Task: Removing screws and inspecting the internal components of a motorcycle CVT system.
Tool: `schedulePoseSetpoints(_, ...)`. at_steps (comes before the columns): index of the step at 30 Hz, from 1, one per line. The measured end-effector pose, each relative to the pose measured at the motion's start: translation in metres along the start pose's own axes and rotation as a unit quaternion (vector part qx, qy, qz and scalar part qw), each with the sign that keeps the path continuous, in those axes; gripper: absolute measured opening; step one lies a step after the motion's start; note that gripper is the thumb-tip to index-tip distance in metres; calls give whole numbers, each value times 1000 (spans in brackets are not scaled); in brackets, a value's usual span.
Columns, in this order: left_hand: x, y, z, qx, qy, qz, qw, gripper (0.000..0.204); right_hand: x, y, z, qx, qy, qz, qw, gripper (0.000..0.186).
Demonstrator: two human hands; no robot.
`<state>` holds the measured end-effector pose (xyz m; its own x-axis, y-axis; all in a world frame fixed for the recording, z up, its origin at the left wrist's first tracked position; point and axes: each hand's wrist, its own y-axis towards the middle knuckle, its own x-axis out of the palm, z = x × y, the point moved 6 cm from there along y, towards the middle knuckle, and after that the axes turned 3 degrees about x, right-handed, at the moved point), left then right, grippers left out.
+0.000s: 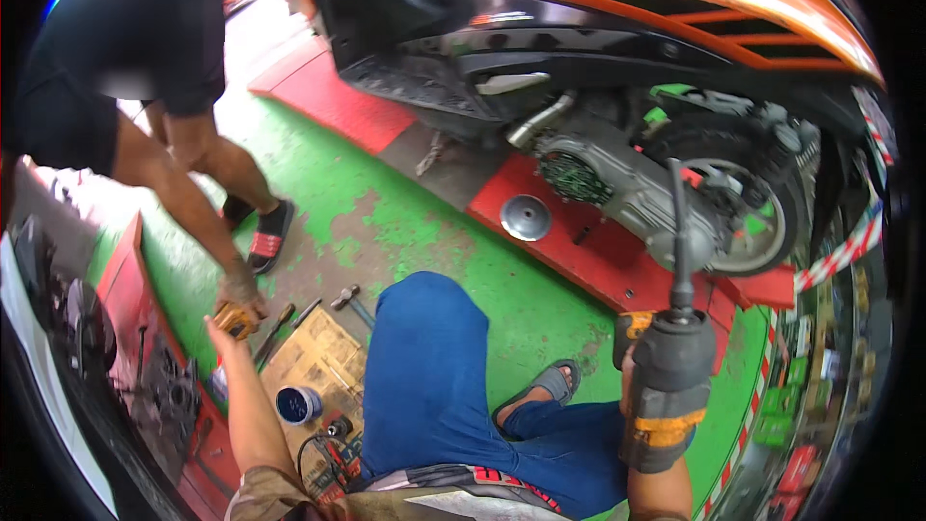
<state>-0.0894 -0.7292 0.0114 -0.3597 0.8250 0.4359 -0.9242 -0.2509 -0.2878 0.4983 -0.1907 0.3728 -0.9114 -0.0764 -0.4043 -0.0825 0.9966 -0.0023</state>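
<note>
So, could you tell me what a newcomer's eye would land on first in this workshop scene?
Most striking is the orange and black scooter raised on a red lift platform at the top right, its rear wheel and engine casing exposed. Lower right, the right hand holds a grey and yellow impact wrench pointed at that wheel. At the left, the left hand meets another person's hand over a small yellow tool.

Hammer [349, 301] and blue tin [296, 404] on cardboard [328, 357]
</note>
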Motion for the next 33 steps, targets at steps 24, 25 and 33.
schedulePoseSetpoints(24, 399, -590, 4, -220, 91, -755, 611, 72, -6, -18, 28, -597, -175, -34, 783, 47)
schedulePoseSetpoints(25, 395, -598, -2, -261, 90, -728, 628, 71, -2, -16, 31, -599, -188, -29, 777, 48)
schedulePoseSetpoints(33, 408, -604, -54, -382, 159, -620, 667, 57, 17, -6, 58, -426, -215, -141, 867, 53)
